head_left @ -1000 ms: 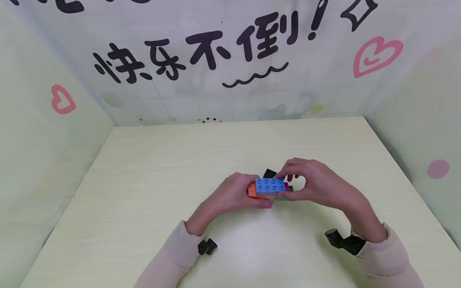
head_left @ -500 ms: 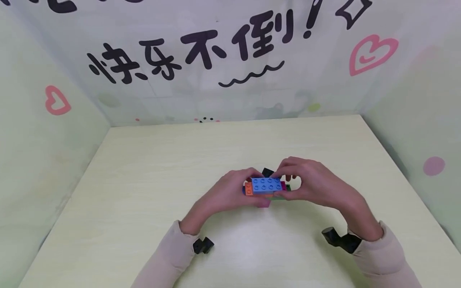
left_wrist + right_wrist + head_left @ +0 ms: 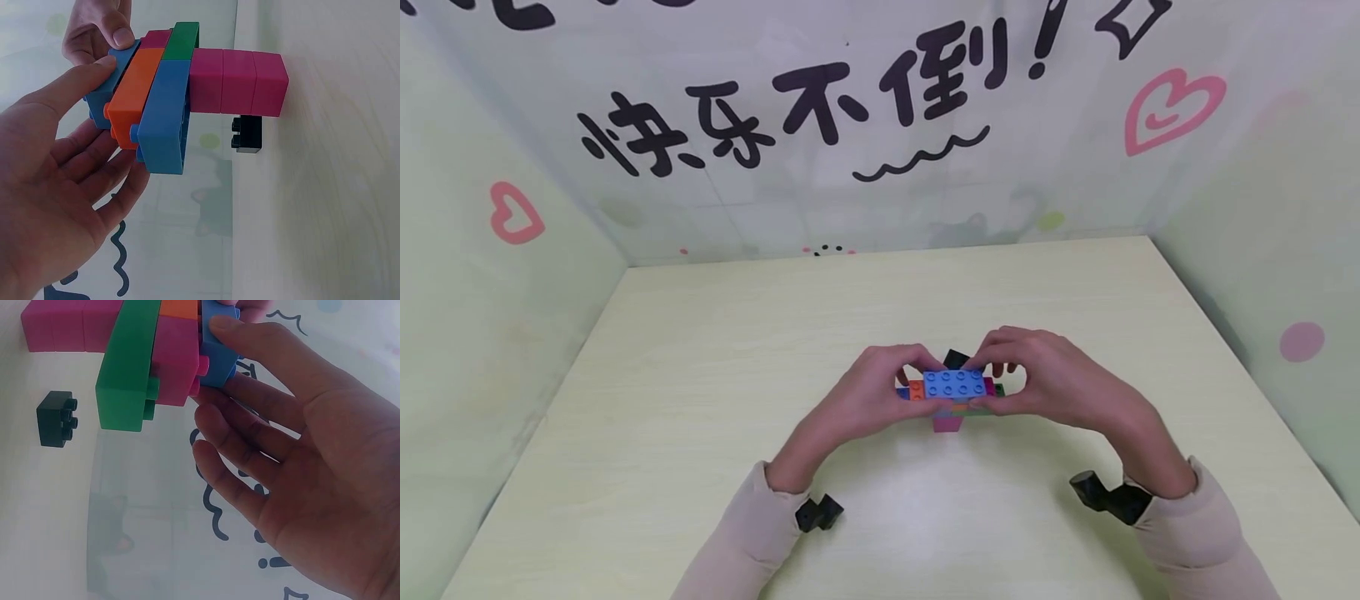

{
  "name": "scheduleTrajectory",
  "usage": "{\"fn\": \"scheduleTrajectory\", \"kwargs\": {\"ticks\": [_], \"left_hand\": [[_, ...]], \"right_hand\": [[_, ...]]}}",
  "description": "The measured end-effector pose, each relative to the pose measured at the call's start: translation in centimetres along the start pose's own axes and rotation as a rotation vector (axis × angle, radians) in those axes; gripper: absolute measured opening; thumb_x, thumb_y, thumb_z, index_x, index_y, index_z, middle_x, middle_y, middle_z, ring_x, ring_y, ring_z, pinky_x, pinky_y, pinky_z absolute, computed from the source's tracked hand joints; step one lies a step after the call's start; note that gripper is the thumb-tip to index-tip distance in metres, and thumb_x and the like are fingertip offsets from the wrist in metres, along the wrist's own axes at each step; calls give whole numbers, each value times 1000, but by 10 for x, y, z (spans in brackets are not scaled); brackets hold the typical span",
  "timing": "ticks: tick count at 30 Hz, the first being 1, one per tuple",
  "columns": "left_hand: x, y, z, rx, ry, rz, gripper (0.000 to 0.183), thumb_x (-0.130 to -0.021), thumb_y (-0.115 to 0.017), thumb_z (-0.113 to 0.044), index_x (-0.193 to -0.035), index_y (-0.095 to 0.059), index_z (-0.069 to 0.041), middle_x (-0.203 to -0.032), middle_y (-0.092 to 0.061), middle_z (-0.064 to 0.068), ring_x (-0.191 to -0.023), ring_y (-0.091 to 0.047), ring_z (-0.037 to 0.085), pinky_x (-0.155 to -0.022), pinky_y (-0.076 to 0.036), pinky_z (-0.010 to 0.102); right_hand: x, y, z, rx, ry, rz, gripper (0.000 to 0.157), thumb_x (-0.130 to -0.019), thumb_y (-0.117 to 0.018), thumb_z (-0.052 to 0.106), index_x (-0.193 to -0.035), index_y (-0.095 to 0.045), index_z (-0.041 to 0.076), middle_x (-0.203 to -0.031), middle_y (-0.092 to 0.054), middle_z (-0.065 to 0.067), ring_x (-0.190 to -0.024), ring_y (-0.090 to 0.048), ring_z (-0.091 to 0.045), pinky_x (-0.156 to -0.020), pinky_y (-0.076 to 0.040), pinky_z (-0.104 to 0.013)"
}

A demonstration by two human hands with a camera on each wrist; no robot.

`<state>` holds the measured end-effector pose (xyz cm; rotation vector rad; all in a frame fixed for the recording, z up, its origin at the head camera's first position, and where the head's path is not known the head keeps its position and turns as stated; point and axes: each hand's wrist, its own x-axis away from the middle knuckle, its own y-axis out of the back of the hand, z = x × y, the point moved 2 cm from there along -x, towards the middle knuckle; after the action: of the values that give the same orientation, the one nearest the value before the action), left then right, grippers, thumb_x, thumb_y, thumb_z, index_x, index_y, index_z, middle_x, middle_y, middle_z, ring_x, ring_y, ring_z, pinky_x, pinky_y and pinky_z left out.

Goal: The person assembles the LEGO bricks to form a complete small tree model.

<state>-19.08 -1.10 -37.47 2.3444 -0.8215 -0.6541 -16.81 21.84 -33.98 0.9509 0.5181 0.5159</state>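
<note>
A tower of toy building bricks stands on the table, with a column of pink bricks point(image 3: 239, 82) as its foot. Above the column lie a lower blue brick point(image 3: 164, 119) and a green brick point(image 3: 128, 378), then an orange brick point(image 3: 134, 90) beside a pink brick point(image 3: 177, 359). A blue brick point(image 3: 953, 384) with its studs up forms the top. My left hand point(image 3: 868, 392) pinches the left part of this top brick, thumb on the near side. At its right part my right hand point(image 3: 1056, 375) pinches it too, its other fingers loosely bent.
A black brick point(image 3: 956, 359) lies on the table just behind the tower, apart from it in both wrist views. The pale table point(image 3: 715, 350) is bounded by printed walls at the back and sides. Black wrist mounts point(image 3: 818, 513) stick out from both sleeves.
My left hand has moved from the tower's left end, around the orange layer, up onto the top blue brick. My right hand keeps its pinch. The head view has shifted slightly.
</note>
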Motion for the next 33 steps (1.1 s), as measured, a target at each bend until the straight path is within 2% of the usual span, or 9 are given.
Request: {"fn": "scheduleTrajectory", "kwargs": {"ticks": [10,14,19,24,29,33], "left_hand": [[1,0,-3,-39,35,-2,31,-80,-83,-27,-106,-70,-16,-100,-70,-11,-82,-60,12,-70,-51,28],[1,0,-1,-45,44,3,31,-80,-83,-28,-105,-70,-17,-99,-69,-12,-84,-60,11,-72,-51,30],[1,-1,2,-37,46,6,30,-80,-83,-30,-104,-70,-19,-98,-67,-15,-85,-58,6,-74,-50,26],[-1,-1,0,-41,44,8,30,-79,-84,-29,-104,-70,-20,-100,-68,-13,-88,-58,3,-74,-50,25],[-1,-2,0,-24,73,22,30,-80,-83,-28,-104,-68,-18,-102,-68,-10,-88,-59,8,-70,-50,25],[-1,-2,1,2,64,28,33,-80,-84,-26,-106,-65,-17,-102,-68,-8,-87,-61,12,-66,-51,25]], "right_hand": [[-1,-2,-1,-24,-12,7,33,-76,-86,26,-106,-73,22,-94,-59,17,-81,-59,-10,-62,-49,-24],[-1,-3,-1,-28,-9,10,33,-76,-86,26,-106,-73,22,-94,-60,17,-81,-58,-9,-62,-50,-25],[-2,-3,-1,-30,-6,11,33,-75,-86,24,-105,-73,21,-94,-60,17,-81,-59,-9,-63,-50,-25],[-1,-2,-3,-31,-9,10,33,-75,-86,23,-106,-73,20,-94,-60,16,-81,-59,-10,-63,-51,-27],[0,-2,-3,-19,-17,11,34,-75,-86,23,-107,-73,20,-95,-60,17,-81,-59,-10,-63,-50,-26],[-1,-2,-3,-10,-11,9,34,-75,-86,25,-106,-73,20,-94,-60,17,-81,-59,-10,-64,-49,-25]]}}
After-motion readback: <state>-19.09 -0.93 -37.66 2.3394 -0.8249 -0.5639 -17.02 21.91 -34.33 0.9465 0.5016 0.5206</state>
